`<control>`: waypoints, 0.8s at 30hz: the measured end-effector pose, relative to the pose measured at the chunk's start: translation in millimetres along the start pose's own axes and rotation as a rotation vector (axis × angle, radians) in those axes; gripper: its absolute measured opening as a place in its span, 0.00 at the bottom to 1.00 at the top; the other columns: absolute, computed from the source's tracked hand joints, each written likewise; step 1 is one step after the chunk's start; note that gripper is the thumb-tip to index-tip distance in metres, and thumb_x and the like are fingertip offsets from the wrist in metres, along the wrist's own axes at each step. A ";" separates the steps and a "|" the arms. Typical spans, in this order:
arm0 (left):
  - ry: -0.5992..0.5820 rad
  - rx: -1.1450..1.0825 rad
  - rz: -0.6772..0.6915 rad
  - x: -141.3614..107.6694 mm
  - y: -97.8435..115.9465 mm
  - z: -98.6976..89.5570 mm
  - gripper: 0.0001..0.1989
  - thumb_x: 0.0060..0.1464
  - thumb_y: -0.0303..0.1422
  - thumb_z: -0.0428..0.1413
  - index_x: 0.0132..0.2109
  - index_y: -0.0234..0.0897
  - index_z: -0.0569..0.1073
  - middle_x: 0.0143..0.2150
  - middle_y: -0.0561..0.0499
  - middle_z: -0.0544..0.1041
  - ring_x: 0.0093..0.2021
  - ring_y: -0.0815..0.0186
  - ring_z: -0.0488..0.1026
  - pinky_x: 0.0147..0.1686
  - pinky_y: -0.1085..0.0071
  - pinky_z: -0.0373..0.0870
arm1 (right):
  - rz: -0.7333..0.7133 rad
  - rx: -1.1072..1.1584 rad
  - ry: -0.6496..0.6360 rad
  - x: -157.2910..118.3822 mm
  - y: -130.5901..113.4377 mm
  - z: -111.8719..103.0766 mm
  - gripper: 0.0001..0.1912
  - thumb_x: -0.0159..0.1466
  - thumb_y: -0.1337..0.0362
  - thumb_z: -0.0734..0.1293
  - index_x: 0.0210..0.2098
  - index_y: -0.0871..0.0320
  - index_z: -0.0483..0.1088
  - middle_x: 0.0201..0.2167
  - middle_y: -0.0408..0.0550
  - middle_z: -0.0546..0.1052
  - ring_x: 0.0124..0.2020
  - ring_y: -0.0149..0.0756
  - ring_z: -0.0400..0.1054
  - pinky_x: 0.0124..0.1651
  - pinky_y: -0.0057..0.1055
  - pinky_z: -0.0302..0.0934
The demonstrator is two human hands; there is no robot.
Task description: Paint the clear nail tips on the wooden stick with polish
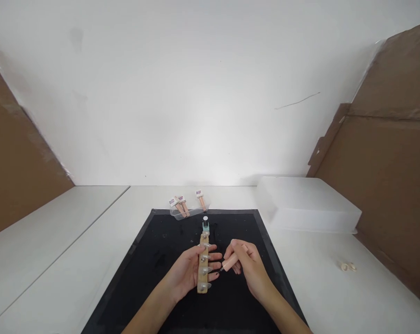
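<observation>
My left hand is closed around a narrow wooden strip, thumb on top and fingers behind it. Several clear false nail tips are fixed along the strip and point right. In my right hand is a thick peach-coloured handle with a thin dark tip, like a polish brush. That tip is close to the ends of my left fingers, right of the strip; I cannot tell if it touches. Just beyond the strip's far end stands a small bottle with a teal lower part, dark neck and white top.
A black mat lies under my hands on the white table. At its far edge a clear tray holds several peach sticks with white labels. A white translucent box is at the right, with small cream rings nearer. Cardboard panels flank the table.
</observation>
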State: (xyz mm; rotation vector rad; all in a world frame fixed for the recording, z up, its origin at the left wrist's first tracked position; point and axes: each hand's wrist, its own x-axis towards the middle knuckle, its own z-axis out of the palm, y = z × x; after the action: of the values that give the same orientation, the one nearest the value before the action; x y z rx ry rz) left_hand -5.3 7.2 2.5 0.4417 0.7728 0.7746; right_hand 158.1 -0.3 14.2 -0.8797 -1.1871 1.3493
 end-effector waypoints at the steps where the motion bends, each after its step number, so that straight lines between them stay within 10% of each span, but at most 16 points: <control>1: 0.000 -0.001 0.000 0.2 0.0 -0.2 0.18 0.47 0.33 0.51 0.46 0.29 0.66 0.37 0.44 0.75 0.35 0.63 0.73 0.41 0.63 0.66 | 0.000 0.000 0.000 -0.1 -0.2 0.0 0.22 0.58 0.52 0.62 0.17 0.62 0.69 0.08 0.40 0.66 0.11 0.24 0.47 0.16 0.22 0.44; 24: -0.041 0.003 0.013 0.9 0.3 -0.1 0.19 0.48 0.33 0.51 0.47 0.29 0.65 0.38 0.43 0.75 0.36 0.62 0.73 0.41 0.62 0.66 | 0.018 0.009 0.011 2.0 -0.3 -1.4 0.22 0.58 0.51 0.62 0.16 0.61 0.68 0.07 0.39 0.64 0.11 0.24 0.46 0.16 0.22 0.44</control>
State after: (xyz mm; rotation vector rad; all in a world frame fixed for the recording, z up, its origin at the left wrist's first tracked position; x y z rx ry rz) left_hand -5.0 8.0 2.2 0.4645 0.7341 0.7740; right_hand 159.2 1.8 14.4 -0.8920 -1.1659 1.3619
